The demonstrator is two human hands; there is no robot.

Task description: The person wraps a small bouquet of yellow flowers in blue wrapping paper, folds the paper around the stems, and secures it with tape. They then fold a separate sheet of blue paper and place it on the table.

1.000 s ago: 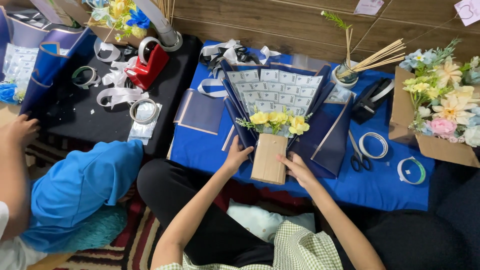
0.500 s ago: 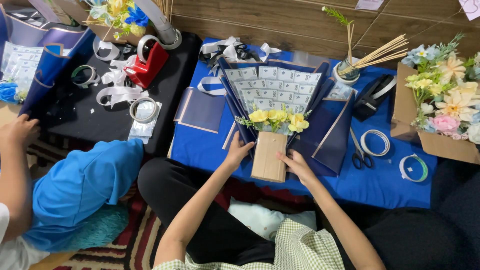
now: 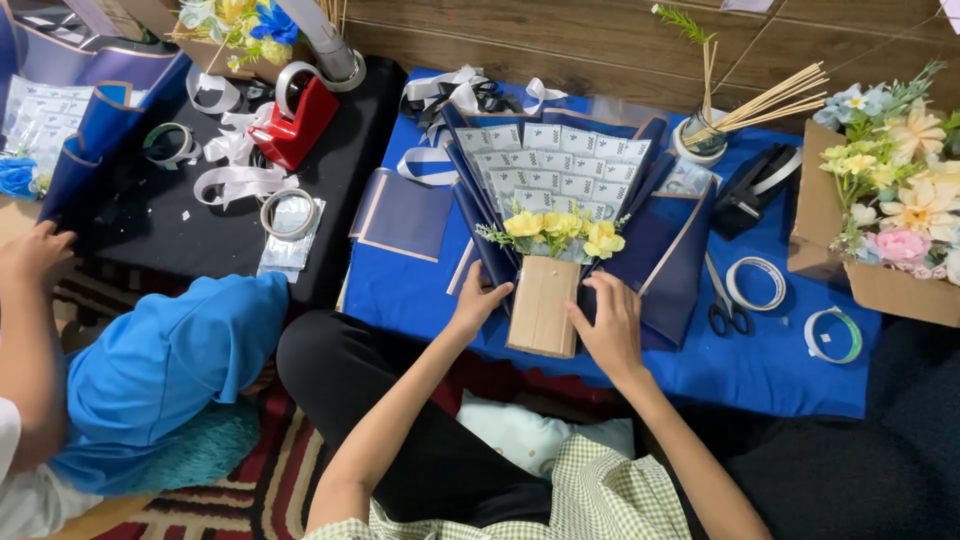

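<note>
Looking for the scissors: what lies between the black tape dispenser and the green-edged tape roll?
In the head view: the scissors and a white tape roll, on the blue cloth.

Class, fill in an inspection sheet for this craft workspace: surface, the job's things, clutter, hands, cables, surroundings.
Surface: blue cloth over a low table.
Job's things: bouquet of banknotes and yellow flowers in navy wrap, on a brown handle.
Clutter: scissors, tape rolls, red tape dispenser, ribbons.
Hands: left hand and right hand flank the handle, touching it.
Cables: nothing seen.
Surroundings: box of flowers; another person in blue at left.
</note>
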